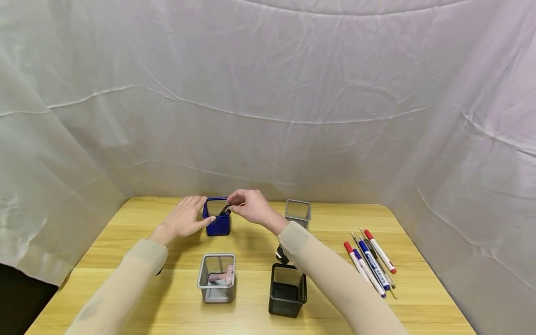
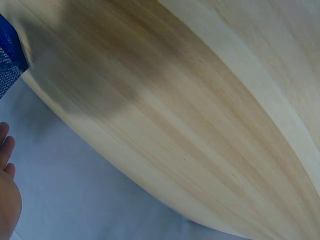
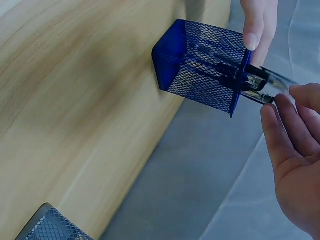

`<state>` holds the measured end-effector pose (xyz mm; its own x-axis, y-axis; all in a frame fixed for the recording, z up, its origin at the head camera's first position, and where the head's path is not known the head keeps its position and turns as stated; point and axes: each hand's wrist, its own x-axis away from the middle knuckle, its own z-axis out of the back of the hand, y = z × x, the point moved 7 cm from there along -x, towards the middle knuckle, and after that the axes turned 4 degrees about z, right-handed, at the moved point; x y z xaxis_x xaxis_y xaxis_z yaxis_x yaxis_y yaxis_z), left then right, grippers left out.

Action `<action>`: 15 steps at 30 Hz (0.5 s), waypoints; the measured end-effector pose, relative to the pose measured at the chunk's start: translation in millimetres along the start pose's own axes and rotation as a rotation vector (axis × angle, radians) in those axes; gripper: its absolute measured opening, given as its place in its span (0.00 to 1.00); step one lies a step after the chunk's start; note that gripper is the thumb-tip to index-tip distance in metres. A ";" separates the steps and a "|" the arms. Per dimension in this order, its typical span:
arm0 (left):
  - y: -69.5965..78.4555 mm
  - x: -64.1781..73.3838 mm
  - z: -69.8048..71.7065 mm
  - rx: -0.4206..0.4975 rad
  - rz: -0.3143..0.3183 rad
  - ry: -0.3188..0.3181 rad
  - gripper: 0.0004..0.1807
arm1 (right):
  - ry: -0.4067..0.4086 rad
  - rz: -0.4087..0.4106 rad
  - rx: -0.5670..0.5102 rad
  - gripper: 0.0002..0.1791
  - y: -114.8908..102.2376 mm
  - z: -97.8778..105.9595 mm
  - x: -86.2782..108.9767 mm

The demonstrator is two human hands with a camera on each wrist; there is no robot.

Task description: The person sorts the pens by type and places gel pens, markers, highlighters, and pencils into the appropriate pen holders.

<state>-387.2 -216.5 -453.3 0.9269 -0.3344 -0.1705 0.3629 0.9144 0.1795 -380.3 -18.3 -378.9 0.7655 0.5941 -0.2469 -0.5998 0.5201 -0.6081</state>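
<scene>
At 11 o'clock on the wooden surface (image 1: 252, 293), the left hand (image 1: 184, 222), fingers straight, touches a blue mesh cup (image 1: 218, 227); the right hand (image 1: 252, 208) pinches dark pens (image 3: 256, 81) at its mouth. Only the right-wrist view shows their lengths through the mesh; only the head view, markers (image 1: 373, 265) at 3 o'clock. Pale cloth (image 1: 268, 149) hangs behind.

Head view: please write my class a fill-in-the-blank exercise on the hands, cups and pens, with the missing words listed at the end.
1. The right hand pinches a black item at the mouth of the ____-coloured cup.
2. The left hand's ____ touches the near side of that cup.
3. The near grey cup holds things coloured ____.
4. The loose pens lie to the ____ of the black cup.

Missing words: blue; thumb; pink; right.
</scene>
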 end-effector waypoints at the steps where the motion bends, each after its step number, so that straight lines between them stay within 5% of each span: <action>1: 0.1 -0.4 0.0 0.001 -0.002 0.002 0.52 | 0.001 0.000 -0.004 0.08 0.2 0.1 0.2; 15: -2.9 -1.7 0.3 0.013 -0.004 -0.002 0.52 | 0.047 0.015 -0.084 0.11 -7.9 15.5 4.8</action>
<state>-389.7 -218.7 -453.3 0.9255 -0.3387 -0.1695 0.3680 0.9099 0.1916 -375.6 -10.1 -363.6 0.7677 0.5710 -0.2910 -0.5915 0.4566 -0.6646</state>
